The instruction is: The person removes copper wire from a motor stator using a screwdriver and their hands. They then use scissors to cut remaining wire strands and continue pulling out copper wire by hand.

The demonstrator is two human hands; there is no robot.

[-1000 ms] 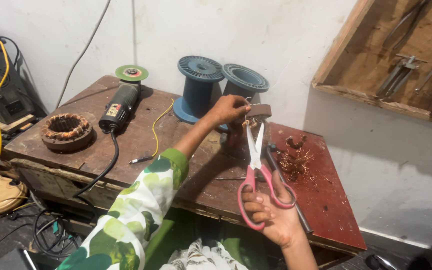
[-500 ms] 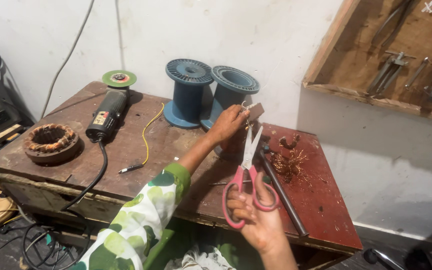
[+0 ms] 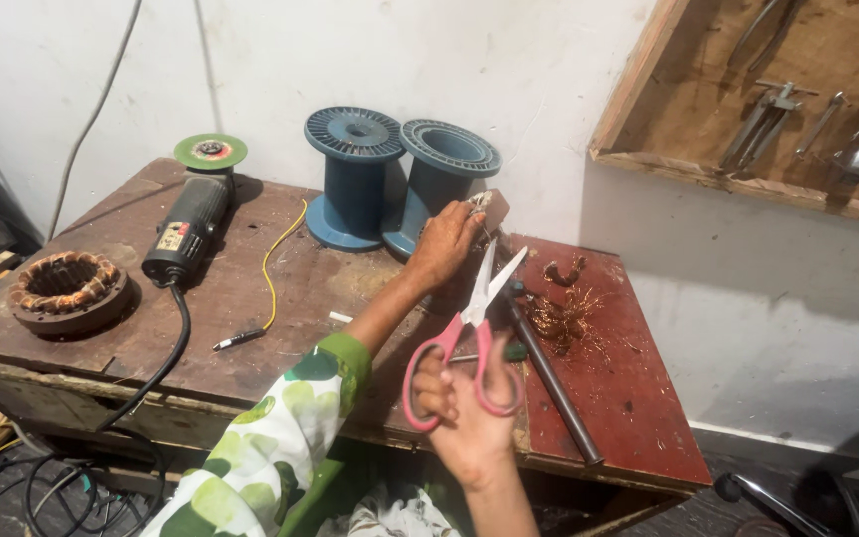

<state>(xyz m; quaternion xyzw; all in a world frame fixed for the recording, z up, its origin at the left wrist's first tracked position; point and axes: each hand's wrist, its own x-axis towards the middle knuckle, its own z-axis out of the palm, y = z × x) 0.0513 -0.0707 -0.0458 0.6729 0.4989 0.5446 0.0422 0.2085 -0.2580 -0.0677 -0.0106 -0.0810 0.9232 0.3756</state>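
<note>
Hands apart: right hand (image 3: 471, 430) gripping pink scissors (image 3: 469, 328), left hand (image 3: 442, 244) pinching a small, half-hidden piece (image 3: 487, 204).

We see a white plastered wall (image 3: 569, 80), scuffed and faintly stained; a worn wooden workbench (image 3: 101, 328) stands against it, its right portion painted red (image 3: 638, 398); a wooden tool board (image 3: 738, 109) leans tilted on the wall at upper right, casting a shadow below; we note dark cables (image 3: 82, 497) on the floor at lower left; the light is even and diffuse.
</note>
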